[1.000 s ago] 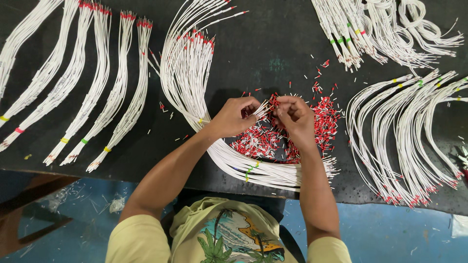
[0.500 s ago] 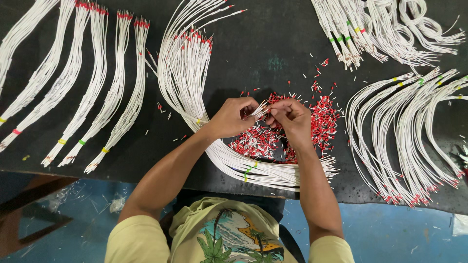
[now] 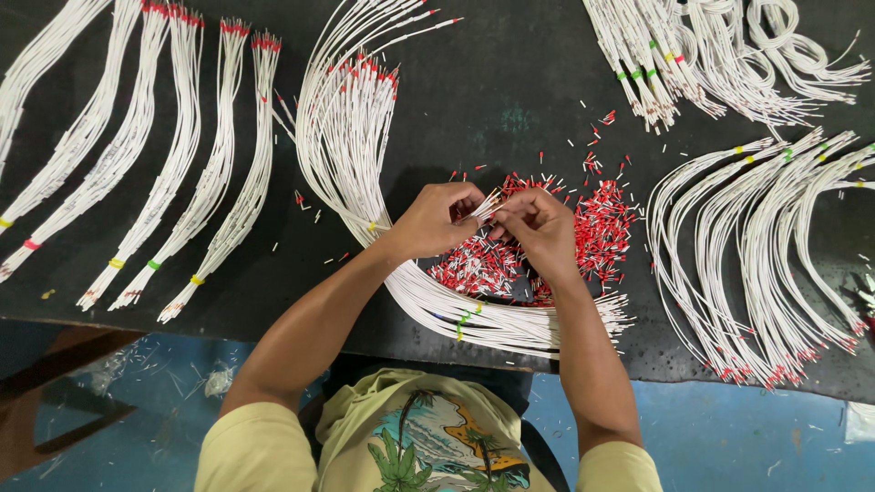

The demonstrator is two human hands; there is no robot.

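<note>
While both hands pinch white wire ends [image 3: 488, 206], black worktable [image 3: 510, 82], blue floor [image 3: 137, 383].

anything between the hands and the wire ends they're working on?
Nothing visible. The left hand and right hand meet directly on a small fan of white wire ends, fingers already touching them. The pile of red ferrules lies beneath and to the right on the black table, not between.

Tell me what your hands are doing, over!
Left hand and right hand both pinching white wire ends. Red caps pile right underneath. Nothing blocking, over.
</note>
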